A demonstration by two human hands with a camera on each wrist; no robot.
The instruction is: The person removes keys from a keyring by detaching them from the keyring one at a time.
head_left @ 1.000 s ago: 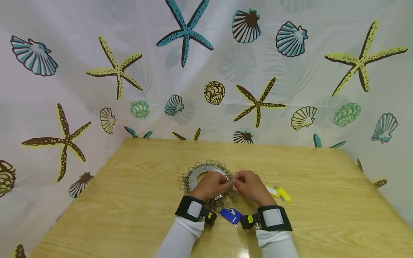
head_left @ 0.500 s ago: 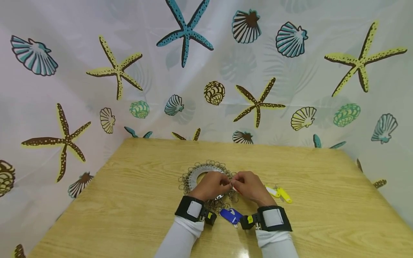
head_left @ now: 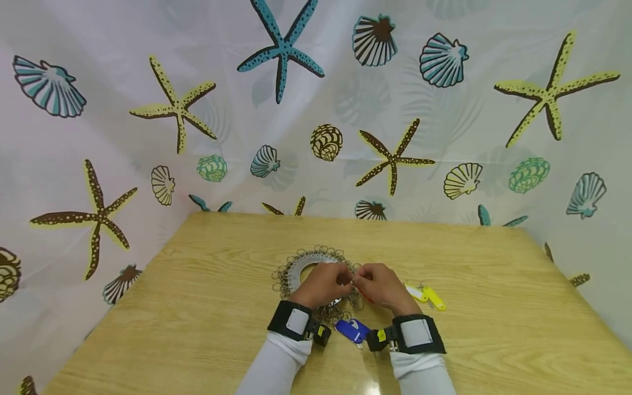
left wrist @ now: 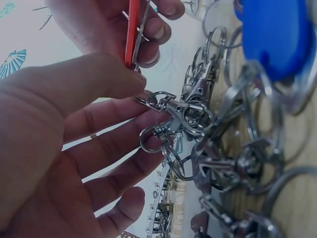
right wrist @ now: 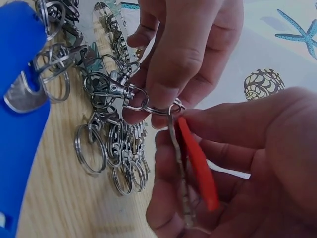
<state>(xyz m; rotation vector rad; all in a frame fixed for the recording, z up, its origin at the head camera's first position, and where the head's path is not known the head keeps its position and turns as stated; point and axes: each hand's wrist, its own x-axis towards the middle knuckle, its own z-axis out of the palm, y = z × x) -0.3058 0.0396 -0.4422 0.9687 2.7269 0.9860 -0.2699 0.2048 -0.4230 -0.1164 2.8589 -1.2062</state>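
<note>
A round silver key holder [head_left: 298, 270], fringed with swivel clasps and split rings, lies on the table. My left hand [head_left: 322, 283] reaches over its right part. In the right wrist view, its thumb and fingertips pinch a split ring [right wrist: 157, 110] that hangs from one clasp [right wrist: 118, 88]. My right hand [head_left: 382, 286] holds a key [right wrist: 179, 166] and a red key tag [right wrist: 200, 168] between thumb and fingers. The key's top meets the split ring right at both hands' fingertips. Several other clasps and rings [left wrist: 237, 163] crowd beside the left hand.
A blue key tag [head_left: 351, 330] with a key lies in front of the holder, between the wrists. Right of the right hand lie a yellow key tag [head_left: 434, 299] and a white-faced tag [head_left: 416, 292]. A patterned curtain [head_left: 316, 164] stands behind the wooden table [head_left: 222, 329].
Both hands stay almost in place at the split ring, with small finger movements. The red tag has turned slightly in the right hand.
</note>
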